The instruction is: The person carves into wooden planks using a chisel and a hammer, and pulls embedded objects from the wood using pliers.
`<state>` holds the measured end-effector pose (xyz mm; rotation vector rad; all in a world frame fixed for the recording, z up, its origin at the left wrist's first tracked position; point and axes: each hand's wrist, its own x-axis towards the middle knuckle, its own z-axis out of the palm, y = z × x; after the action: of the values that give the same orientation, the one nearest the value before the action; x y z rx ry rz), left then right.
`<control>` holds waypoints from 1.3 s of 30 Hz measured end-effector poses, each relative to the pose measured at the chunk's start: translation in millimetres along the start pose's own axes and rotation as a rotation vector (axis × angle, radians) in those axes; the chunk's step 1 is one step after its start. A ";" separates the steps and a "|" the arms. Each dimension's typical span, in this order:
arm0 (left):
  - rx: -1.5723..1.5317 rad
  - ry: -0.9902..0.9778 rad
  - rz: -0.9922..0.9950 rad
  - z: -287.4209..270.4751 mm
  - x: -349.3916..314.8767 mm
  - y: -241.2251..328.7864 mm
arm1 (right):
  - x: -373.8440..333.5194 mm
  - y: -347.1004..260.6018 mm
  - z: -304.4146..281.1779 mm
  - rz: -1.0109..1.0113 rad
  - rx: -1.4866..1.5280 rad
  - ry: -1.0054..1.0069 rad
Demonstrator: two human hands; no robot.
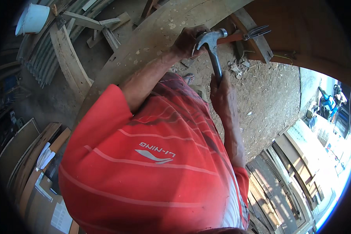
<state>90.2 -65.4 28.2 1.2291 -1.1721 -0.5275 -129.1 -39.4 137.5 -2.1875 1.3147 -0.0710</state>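
Hammer point(214, 57), upper centre of the frame, is gripped by the right hand point(224, 93); the left hand point(186, 43) curls by its head, what it holds I cannot tell. Hammering seems in hand; a blow calls for steady aim. White lettering marks the shirt point(163, 187).

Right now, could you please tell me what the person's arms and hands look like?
The left hand and right hand are bare, without gloves, and the forearms are uncovered too. The left sleeve and right sleeve are short and red, belonging to a red shirt with pale stripes.
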 end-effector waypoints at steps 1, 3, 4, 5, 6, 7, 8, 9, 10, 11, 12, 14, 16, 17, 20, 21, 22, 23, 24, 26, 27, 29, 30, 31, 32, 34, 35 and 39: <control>-0.033 -0.024 0.036 0.4 -2.7 0.4 | -0.7 3.7 9.0 -0.009 0.084 0.042; -0.020 0.032 0.090 1.9 11.6 -21.5 | 7.0 -8.8 -11.7 -0.031 0.202 0.046; 0.012 0.014 -0.074 2.5 2.9 -4.3 | -5.8 -24.4 -25.2 -0.007 0.207 0.121; 0.045 -0.003 -0.226 5.4 -3.5 6.0 | -10.9 -36.7 -41.2 0.009 0.208 0.205; 0.096 0.027 -0.127 4.3 -8.5 5.5 | -13.1 -43.1 -51.0 -0.126 0.400 0.377; 0.100 0.035 -0.138 2.9 -6.9 3.1 | -15.3 -48.7 -60.0 -0.260 0.595 0.546; 0.088 0.050 -0.119 2.3 -4.0 3.7 | -9.6 -59.6 -72.7 -0.398 0.631 0.673; 0.076 0.067 -0.099 1.4 -3.7 4.0 | -3.0 -66.1 -81.2 -0.539 0.665 0.799; 0.078 0.070 -0.107 0.3 -6.8 3.9 | -0.5 -55.8 -72.9 -0.604 0.781 0.811; 0.056 0.043 -0.076 2.6 -5.5 3.2 | 2.3 -46.2 -46.4 -0.620 0.796 0.814; 0.033 0.030 -0.049 4.9 -2.9 3.1 | -2.1 -31.3 -29.7 -0.223 0.465 0.518; -0.006 -0.008 -0.072 -1.7 -4.0 3.8 | -3.1 6.4 13.7 -0.011 0.000 0.035; -0.071 -0.025 -0.067 -3.3 -5.0 -8.2 | 10.5 -5.0 2.5 0.018 0.169 0.014; -0.073 -0.033 -0.070 -7.7 -1.2 -4.9 | -0.3 -8.5 -3.4 0.082 0.202 -0.009; 0.095 -0.016 -0.126 -7.7 -6.2 13.5 | 1.5 -5.6 -12.8 0.044 0.220 0.085; 0.096 -0.011 -0.121 -2.7 -7.9 6.8 | 1.8 1.5 -11.4 0.037 0.217 0.087; 0.060 0.011 -0.083 2.1 -7.3 -0.7 | 3.6 8.9 -11.1 0.094 0.231 0.105; 0.029 0.031 -0.053 1.9 -7.8 -1.8 | 3.3 10.6 -9.5 0.153 0.250 0.116; 0.017 -0.012 -0.087 3.8 -7.6 -1.3 | 2.1 6.3 -13.8 0.226 0.279 0.082; 0.062 -0.021 0.005 11.2 -14.4 -4.2 | -1.6 22.3 -6.4 0.231 0.303 0.067; 0.097 -0.044 0.105 15.8 -12.8 -1.2 | -2.7 32.2 -1.6 0.245 0.327 0.069; 0.195 -0.019 0.193 21.7 -16.7 4.6 | -6.6 39.7 2.4 0.239 0.348 0.084; 0.236 -0.023 0.214 23.0 -19.2 3.9 | -7.5 39.4 0.6 0.268 0.344 0.090; 0.278 -0.028 0.233 23.9 -20.0 3.0 | -6.1 39.4 -0.6 0.297 0.340 0.096; 0.314 -0.036 0.234 25.4 -20.9 5.2 | -6.3 42.7 -1.9 0.347 0.340 0.081; 0.336 -0.037 0.243 29.4 -26.1 6.5 | -5.6 55.1 -2.1 0.326 0.359 0.074; 0.355 -0.044 0.266 30.9 -24.8 5.7 | -1.2 59.6 -3.1 0.305 0.382 0.083; 0.393 -0.023 0.208 36.8 -27.9 5.7 | 13.1 75.5 -6.0 0.305 0.464 0.102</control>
<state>45.5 -56.4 18.6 1.4117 -1.4502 -0.1576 -184.2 -79.0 101.4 -1.6002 1.4991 -0.3369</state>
